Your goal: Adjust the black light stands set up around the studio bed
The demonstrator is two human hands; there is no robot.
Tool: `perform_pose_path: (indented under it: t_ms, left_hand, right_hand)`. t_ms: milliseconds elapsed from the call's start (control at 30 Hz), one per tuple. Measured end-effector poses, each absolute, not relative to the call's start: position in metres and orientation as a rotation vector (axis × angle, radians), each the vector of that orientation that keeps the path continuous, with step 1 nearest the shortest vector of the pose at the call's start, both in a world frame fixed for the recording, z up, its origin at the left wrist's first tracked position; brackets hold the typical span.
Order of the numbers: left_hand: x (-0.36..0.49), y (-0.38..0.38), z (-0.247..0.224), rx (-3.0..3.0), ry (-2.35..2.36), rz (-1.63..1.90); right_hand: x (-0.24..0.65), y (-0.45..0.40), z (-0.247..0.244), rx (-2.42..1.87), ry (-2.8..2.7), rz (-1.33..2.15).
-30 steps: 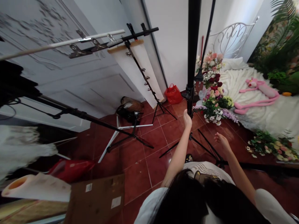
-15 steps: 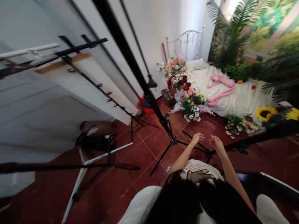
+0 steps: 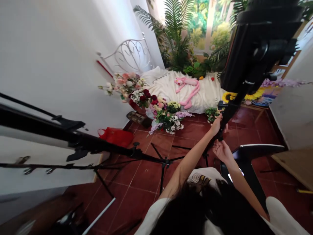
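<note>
Head view: left hand [image 3: 215, 126] grips black round pole [image 3: 230, 112] at right; right hand [image 3: 223, 152], fingers half-curled, just below, contact unclear. Pole seems already standing; whether black plastic clamp [image 3: 221, 105] is tight, cannot tell.

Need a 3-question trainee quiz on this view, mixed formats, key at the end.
1. True or false: the left hand is wrapped around the black pole at the right.
2. Which lies on the cream cloth?
A) sunflowers
B) pink plush toy
C) cardboard box
3. Fill in the color: the handled bag on the tiled floor is ____.

Key: 1 true; 2 B; 3 red
</note>
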State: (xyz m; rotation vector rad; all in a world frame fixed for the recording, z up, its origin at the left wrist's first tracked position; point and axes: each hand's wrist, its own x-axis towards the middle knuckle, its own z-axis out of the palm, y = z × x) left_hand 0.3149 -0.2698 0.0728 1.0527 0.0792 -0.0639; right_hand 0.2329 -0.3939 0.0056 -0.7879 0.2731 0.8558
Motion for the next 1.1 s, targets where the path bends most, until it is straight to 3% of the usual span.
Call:
perform_pose_path:
  t_ms: [300, 700, 867, 1100]
  left_hand:
    - [0.300, -0.269, 0.082, 1.136, 0.084, -0.036]
    - [0.302, -0.275, 0.078, 1.185, 0.065, 0.054]
    - [0.304, -0.276, 0.076, 1.186, 0.054, 0.064]
    - [0.306, -0.276, 0.074, 1.166, 0.068, 0.055]
  right_hand:
    - [0.210, -0.372, 0.032, -0.180, 0.206, 0.774]
    - [0.218, -0.358, 0.025, 0.011, 0.164, 0.714]
    - [0.221, -0.358, 0.025, -0.080, 0.177, 0.674]
    - [0.228, -0.365, 0.021, -0.650, 0.157, 0.646]
